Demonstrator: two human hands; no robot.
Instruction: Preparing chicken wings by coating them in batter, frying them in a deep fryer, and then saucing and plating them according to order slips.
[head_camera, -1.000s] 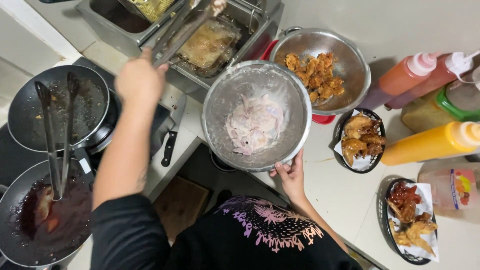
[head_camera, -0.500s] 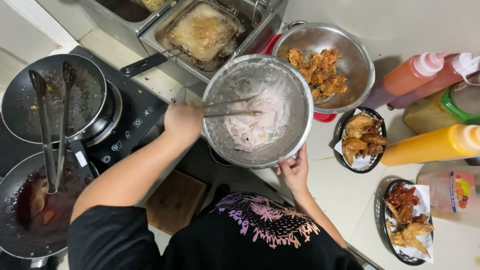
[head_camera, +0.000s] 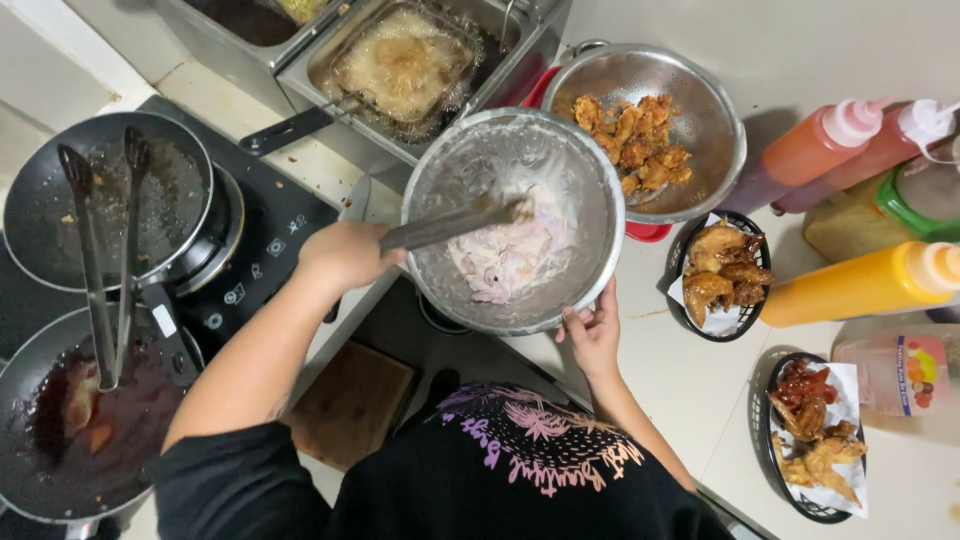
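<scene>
Head view: tongs (head_camera: 455, 222) in left grip (head_camera: 345, 255).

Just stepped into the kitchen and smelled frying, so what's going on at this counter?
A person's left hand holds metal tongs that reach into a big steel mixing bowl of pale battered meat pieces, while the right hand steadies the bowl's rim. Behind it, a wire fryer basket sits in bubbling oil, and a steel colander holds fried brown pieces. Two black baskets of sauced chicken sit by squeeze bottles.
</scene>
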